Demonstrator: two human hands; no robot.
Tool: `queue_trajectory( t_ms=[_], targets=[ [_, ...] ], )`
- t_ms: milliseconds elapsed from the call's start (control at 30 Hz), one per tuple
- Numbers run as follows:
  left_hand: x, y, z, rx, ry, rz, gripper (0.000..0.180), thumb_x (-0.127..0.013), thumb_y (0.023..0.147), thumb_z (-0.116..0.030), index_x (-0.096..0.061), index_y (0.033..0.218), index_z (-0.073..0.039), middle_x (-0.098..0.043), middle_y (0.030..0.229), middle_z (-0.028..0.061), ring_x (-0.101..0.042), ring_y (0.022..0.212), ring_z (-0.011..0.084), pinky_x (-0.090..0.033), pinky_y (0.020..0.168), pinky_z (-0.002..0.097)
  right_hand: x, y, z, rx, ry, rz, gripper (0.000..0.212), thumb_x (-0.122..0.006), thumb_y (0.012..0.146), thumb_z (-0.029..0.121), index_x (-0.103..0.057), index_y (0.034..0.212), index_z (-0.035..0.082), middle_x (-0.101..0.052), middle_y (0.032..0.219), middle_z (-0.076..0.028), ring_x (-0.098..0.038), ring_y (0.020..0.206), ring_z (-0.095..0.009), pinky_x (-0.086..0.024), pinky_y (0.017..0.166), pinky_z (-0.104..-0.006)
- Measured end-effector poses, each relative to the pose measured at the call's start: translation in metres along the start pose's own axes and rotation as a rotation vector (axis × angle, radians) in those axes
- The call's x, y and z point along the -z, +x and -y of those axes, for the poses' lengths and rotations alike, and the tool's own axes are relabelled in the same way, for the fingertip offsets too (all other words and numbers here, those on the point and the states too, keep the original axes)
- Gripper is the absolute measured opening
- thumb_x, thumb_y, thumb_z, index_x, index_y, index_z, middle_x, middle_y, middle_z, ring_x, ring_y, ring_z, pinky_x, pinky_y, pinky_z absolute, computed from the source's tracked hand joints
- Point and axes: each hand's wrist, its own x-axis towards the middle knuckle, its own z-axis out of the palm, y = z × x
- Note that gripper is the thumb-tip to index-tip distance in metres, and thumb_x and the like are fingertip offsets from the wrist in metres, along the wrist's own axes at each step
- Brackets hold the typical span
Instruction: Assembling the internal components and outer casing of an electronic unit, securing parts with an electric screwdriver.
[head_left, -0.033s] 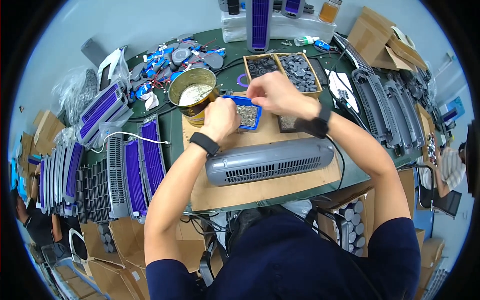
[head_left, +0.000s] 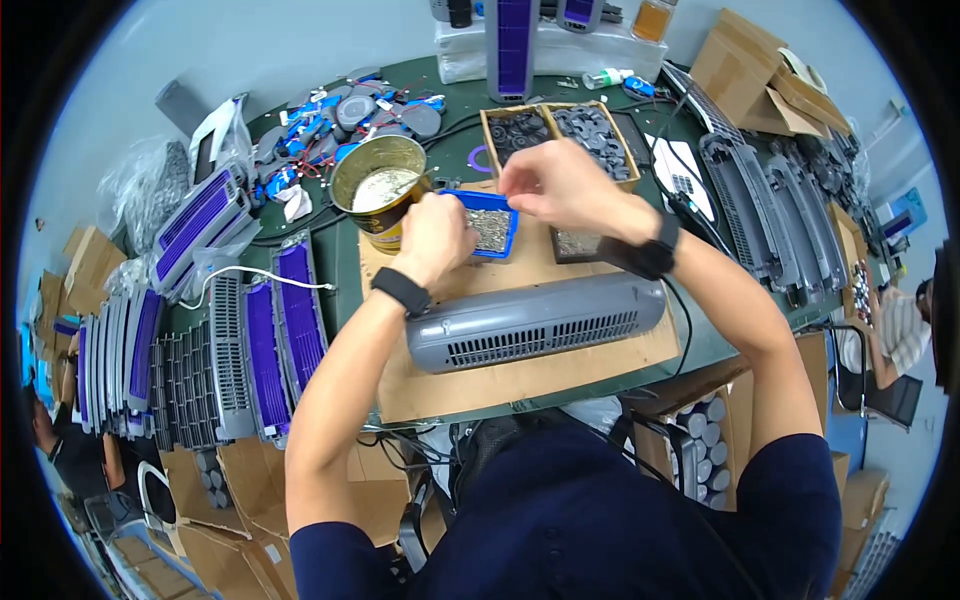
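Observation:
My left hand (head_left: 437, 237) is closed in a fist between the yellow-black tin and the blue tray. What it grips, if anything, is hidden. The tin (head_left: 384, 238) stands upright with white paste and a thin stick-like tool (head_left: 408, 187) inside. Small metal screws fill the blue tray (head_left: 513, 236). Over that tray's right side, my right hand (head_left: 560, 180) is curled with thumb and finger close together; anything pinched there is too small to see. Nearest to my body, a long grey slotted plastic housing (head_left: 535, 325) lies on a cardboard sheet (head_left: 440, 398).
A two-part box (head_left: 632, 183) of dark plastic parts stands behind my right hand, with a small dark tray (head_left: 577, 246) below. Grey and purple panels (head_left: 270, 345) line the left. Wired round parts (head_left: 352, 115) are heaped at back left. Grey housings (head_left: 745, 215) lie at right.
The whole view has shifted slightly to the left. Both hands keep nearly the same pose, and the right fingertips sit a touch lower over the blue tray.

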Motion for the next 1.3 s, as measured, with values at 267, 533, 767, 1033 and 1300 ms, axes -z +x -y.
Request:
queue_trajectory(
  t_ms=[267,533,767,1033,1300],
  targets=[
    [0.077,-0.018,-0.060,-0.072,-0.402,0.061,0.011,-0.070,0.065,-0.009,-0.069,0.064,0.002,-0.064,0.058,0.0166,-0.066,0.055,0.0262,-0.054,0.059,0.0340,0.049,-0.166,0.032,-0.434,0.226,-0.162,0.016,-0.077,0.074,-0.001,-0.065,0.085,0.001,-0.068,0.080,-0.003,-0.065,0.074,-0.009,-0.051,0.069,-0.0219],
    [0.049,0.006,-0.128,-0.325,-0.675,0.295,0.010,-0.069,0.080,-0.005,-0.069,0.083,0.005,-0.069,0.072,0.0103,-0.064,0.067,0.0117,-0.052,0.064,0.0275,-0.017,-0.226,0.009,-0.629,0.327,-0.496,0.020,-0.078,0.073,-0.004,-0.061,0.085,0.001,-0.069,0.078,-0.005,-0.065,0.071,-0.008,-0.051,0.065,-0.0208],
    [0.010,0.032,-0.148,-0.311,-0.606,0.457,0.013,-0.067,0.081,-0.003,-0.073,0.091,0.002,-0.072,0.083,0.0157,-0.069,0.076,0.0195,-0.054,0.072,0.0317,-0.026,-0.222,0.003,-0.620,0.244,-0.514,0.024,-0.078,0.072,-0.004,-0.058,0.084,0.002,-0.069,0.075,-0.005,-0.065,0.069,-0.009,-0.051,0.065,-0.0213],
    [-0.007,0.038,-0.147,-0.216,-0.587,0.537,0.014,-0.074,0.075,-0.004,-0.075,0.088,-0.002,-0.073,0.080,0.0106,-0.069,0.073,0.0151,-0.055,0.071,0.0296,-0.030,-0.222,0.000,-0.589,0.252,-0.564,0.025,-0.078,0.071,-0.003,-0.057,0.083,0.001,-0.067,0.072,-0.005,-0.061,0.065,-0.008,-0.049,0.062,-0.0216],
    [-0.014,0.040,-0.153,-0.184,-0.651,0.542,0.013,-0.071,0.071,-0.002,-0.075,0.083,-0.002,-0.072,0.078,0.0154,-0.069,0.071,0.0199,-0.055,0.068,0.0317,-0.034,-0.225,-0.001,-0.573,0.285,-0.619,0.024,-0.079,0.069,-0.003,-0.060,0.082,0.001,-0.066,0.073,-0.006,-0.063,0.064,-0.012,-0.052,0.061,-0.0241]
  ],
)
